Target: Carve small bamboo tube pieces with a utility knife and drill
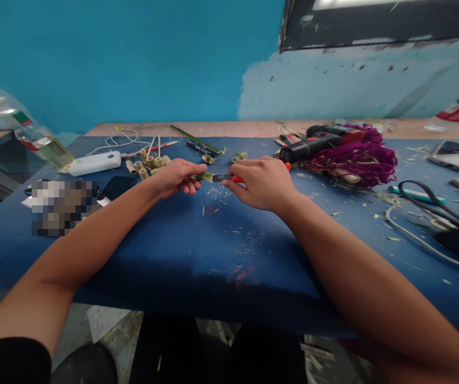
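My left hand [179, 177] pinches a short green piece of bamboo [207, 176] over the middle of the table. The fingers of my right hand [259, 181] are wrapped round a utility knife [236, 178] with a red-orange handle. Its blade points left and meets, or nearly meets, the right end of the bamboo; actual contact is too small to tell. Fine shavings [215, 197] lie on the blue tabletop below. Several cut bamboo tubes [143, 166] stand and lie beyond my left wrist. Another bamboo piece [208, 159] rests just behind my hands.
At the right back lie a power drill [313, 145] and a bundle of purple yarn [357, 160]. A white device [95, 163] with a cable and a tilted plastic bottle [37, 136] are on the left. A phone [457, 156] and a black strap [433, 200] lie at the right.
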### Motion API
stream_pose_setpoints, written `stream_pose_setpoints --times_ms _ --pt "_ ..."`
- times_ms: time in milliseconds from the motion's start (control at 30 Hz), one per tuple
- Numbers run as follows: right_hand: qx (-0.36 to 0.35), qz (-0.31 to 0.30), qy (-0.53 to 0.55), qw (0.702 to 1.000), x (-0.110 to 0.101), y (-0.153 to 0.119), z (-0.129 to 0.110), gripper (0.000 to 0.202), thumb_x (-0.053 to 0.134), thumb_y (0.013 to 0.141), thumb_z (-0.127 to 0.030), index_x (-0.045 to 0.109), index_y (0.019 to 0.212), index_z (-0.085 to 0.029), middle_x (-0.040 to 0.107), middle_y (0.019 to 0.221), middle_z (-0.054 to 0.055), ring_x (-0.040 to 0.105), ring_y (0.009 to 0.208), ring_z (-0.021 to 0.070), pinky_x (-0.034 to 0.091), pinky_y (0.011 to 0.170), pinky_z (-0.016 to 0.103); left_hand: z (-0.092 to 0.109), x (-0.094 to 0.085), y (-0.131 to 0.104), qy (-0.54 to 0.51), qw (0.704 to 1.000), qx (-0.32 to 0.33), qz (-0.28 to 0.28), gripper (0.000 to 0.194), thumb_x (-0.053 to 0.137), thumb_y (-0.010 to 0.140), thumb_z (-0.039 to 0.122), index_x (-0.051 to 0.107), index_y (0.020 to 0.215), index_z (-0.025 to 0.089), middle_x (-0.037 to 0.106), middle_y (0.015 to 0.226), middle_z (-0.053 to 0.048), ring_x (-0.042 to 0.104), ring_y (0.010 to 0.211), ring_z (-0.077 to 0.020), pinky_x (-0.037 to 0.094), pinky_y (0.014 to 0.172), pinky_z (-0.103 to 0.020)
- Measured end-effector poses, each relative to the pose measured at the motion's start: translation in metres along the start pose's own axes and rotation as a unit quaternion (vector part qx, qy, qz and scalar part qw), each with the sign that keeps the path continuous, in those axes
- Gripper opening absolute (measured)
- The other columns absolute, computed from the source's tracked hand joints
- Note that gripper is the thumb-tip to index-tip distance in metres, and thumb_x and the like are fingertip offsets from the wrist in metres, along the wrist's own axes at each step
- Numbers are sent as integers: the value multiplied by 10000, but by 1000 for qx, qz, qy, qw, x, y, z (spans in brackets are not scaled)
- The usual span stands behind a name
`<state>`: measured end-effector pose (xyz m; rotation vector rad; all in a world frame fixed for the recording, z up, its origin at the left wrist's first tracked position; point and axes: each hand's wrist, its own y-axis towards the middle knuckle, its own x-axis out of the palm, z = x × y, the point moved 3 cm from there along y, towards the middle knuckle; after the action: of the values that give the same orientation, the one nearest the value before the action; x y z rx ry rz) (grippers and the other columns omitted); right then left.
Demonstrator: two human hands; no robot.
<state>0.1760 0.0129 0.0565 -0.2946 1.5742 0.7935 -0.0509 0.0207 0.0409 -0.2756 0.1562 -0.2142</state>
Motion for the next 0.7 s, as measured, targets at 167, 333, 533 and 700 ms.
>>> stream_pose_setpoints --times_ms 167,333,533,700 --pt "25 -12 -20 999 -1 1 -2 391 502 1103 -483 788 1122 -218 822 1079 102 704 932 262 307 750 367 -1 3 0 -20 1000 -13 9 319 748 1077 385 785 893 127 692 588 -31 586 432 -91 408 423 -198" --pt "98 -104 26 989 3 5 -1 413 489 1107 -540 769 1085 -238 820 1065 100 685 922 262 237 677 350 -2 5 1 -11 999 30 -7 379 683 1106 468 857 1105 132 725 649 -40 618 466 -107 436 455 -215" --pt "110 -123 87 982 10 7 4 427 461 1113 -542 741 1004 -238 778 981 91 640 885 247 274 687 345 -1 -2 5 9 992 127 -7 236 924 852 238 887 1055 123 776 741 -38 686 656 -101 567 685 -211" --pt "115 -117 90 982 9 6 7 433 469 1108 -560 751 1001 -249 778 968 82 641 883 246 276 689 350 3 -7 5 61 985 159 4 229 928 817 166 882 1038 126 804 749 -37 726 661 -114 611 716 -230"
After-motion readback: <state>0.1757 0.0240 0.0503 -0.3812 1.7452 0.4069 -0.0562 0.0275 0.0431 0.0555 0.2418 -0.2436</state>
